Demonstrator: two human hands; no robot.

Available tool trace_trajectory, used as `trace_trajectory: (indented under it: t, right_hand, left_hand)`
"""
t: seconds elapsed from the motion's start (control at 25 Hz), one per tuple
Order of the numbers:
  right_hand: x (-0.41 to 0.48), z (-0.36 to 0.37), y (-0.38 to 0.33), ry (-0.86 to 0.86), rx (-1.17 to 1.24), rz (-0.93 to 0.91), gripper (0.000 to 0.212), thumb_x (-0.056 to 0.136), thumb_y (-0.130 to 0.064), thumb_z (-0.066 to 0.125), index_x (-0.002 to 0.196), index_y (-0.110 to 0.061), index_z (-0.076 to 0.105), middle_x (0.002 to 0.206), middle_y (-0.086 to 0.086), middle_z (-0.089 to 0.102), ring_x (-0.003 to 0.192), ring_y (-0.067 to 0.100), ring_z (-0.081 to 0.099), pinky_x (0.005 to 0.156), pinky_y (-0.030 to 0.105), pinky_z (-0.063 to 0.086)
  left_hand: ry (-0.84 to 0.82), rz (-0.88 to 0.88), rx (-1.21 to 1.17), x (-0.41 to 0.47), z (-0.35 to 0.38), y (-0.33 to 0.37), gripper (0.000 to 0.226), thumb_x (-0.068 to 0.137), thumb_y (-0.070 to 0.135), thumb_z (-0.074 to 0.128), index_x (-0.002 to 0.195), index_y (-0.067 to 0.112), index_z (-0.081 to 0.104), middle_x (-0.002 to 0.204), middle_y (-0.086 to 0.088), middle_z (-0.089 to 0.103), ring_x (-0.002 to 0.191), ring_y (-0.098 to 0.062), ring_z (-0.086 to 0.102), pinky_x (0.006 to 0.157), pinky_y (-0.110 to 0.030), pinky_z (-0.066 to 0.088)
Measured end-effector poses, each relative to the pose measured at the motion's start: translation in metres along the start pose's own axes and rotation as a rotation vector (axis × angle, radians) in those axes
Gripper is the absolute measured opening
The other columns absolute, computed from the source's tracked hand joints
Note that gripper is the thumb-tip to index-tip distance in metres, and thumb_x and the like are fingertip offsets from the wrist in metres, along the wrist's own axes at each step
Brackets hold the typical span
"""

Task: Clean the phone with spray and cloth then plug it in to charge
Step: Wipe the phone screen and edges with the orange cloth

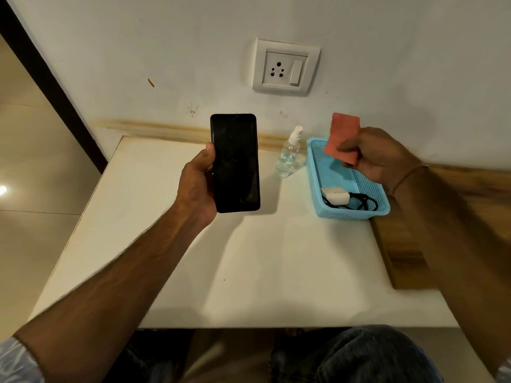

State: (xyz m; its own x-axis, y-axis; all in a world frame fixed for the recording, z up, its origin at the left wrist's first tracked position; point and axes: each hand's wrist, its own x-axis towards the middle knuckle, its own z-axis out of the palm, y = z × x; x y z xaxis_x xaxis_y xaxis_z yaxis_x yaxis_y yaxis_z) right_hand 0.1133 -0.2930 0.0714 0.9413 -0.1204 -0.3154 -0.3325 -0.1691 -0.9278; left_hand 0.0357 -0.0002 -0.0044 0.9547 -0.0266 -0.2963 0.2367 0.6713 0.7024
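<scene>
My left hand (197, 186) grips a black phone (235, 164) upright above the white table (249, 258), with its dark screen facing me and small specks on the glass. My right hand (378, 156) pinches a folded pink cloth (343, 138) over the far end of a blue basket (323, 189). A clear spray bottle (290, 154) with a white nozzle stands on the table between the phone and the basket. In the basket lie a white charger (336, 196) and its coiled black cable (362, 203).
A white wall socket (284, 68) with a switch sits on the wall above the spray bottle. A wooden ledge (403, 252) borders the table on the right. The floor drops away on the left, and my knees show below the front edge.
</scene>
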Motion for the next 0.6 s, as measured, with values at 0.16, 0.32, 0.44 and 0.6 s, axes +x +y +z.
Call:
trace_trajectory:
  t: [0.16,0.32,0.44,0.6]
  right_hand:
    - [-0.048,0.024,-0.025,-0.157,0.237,-0.201,0.061,0.075,0.001,0.072,0.128,-0.008,0.043,0.122,0.016,0.062,0.108,0.030,0.065,0.080,0.035,0.058]
    - [-0.086,0.060,-0.034,-0.270,0.437,-0.301,0.061,0.067,-0.009,0.074,0.124,-0.004,0.052,0.125,0.017,0.062,0.108,0.028,0.066,0.079,0.031,0.057]
    - [-0.096,0.084,-0.017,-0.286,0.559,-0.310,0.057,0.074,-0.014,0.069,0.128,-0.003,0.053,0.128,0.017,0.062,0.114,0.028,0.063,0.089,0.036,0.054]
    - [-0.103,0.101,0.022,-0.366,0.698,-0.272,0.034,0.085,-0.012,0.060,0.119,-0.010,0.060,0.122,0.009,0.067,0.117,0.024,0.062,0.094,0.036,0.052]
  left_hand:
    - [-0.007,0.006,-0.003,-0.003,0.002,0.002,0.037,0.100,0.043,0.054,0.117,0.016,0.072,0.112,-0.010,0.076,0.099,-0.032,0.074,0.076,-0.047,0.061]
    - [0.015,-0.004,0.016,-0.006,0.004,0.003,0.042,0.101,0.044,0.053,0.126,0.013,0.068,0.115,-0.011,0.075,0.100,-0.033,0.074,0.076,-0.046,0.061]
    - [0.026,0.000,0.027,-0.006,0.004,0.005,0.040,0.101,0.043,0.053,0.124,0.014,0.069,0.114,-0.010,0.075,0.099,-0.031,0.075,0.074,-0.043,0.061]
    - [0.025,-0.009,0.043,-0.005,0.003,0.006,0.040,0.102,0.043,0.051,0.125,0.016,0.069,0.114,-0.008,0.075,0.102,-0.029,0.074,0.077,-0.040,0.060]
